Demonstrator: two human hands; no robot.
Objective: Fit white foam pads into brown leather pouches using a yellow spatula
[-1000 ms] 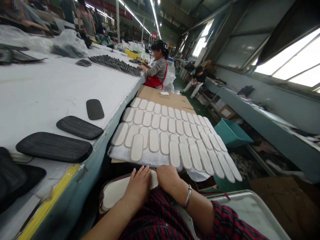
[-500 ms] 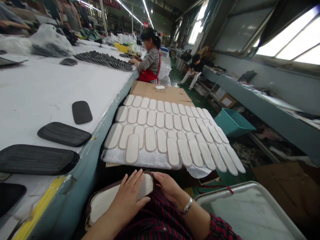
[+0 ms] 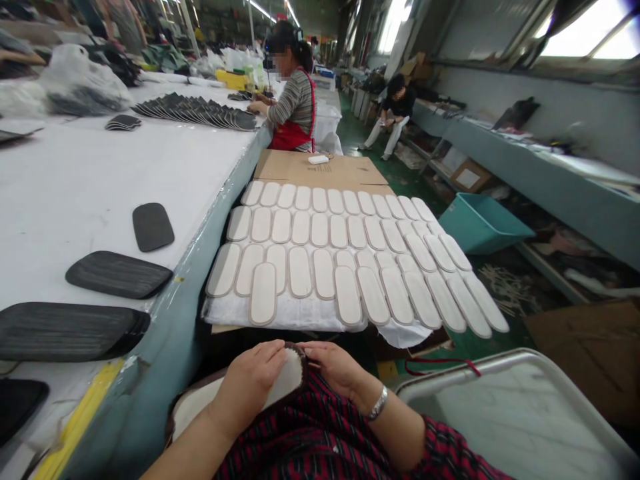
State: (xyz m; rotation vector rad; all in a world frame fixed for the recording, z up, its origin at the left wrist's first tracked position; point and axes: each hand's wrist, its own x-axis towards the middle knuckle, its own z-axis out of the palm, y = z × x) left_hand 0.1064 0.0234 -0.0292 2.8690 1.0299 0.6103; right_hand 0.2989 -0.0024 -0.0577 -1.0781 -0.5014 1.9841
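From my head view, the white table's edge (image 3: 213,200) is running along my left, with dark floor gap before the pad-covered board (image 3: 295,313). My left hand (image 3: 250,380) is pressing, fingers together, atop the pale padded piece (image 3: 287,380) over my lap; my right hand (image 3: 337,370), half-open, is gripping its dark rim.

Single head-worn view, looking forward and down: lap and both hands (image 3: 255,377) (image 3: 333,367) close at bottom, table (image 3: 100,173) at left, aisle and windows farther off.
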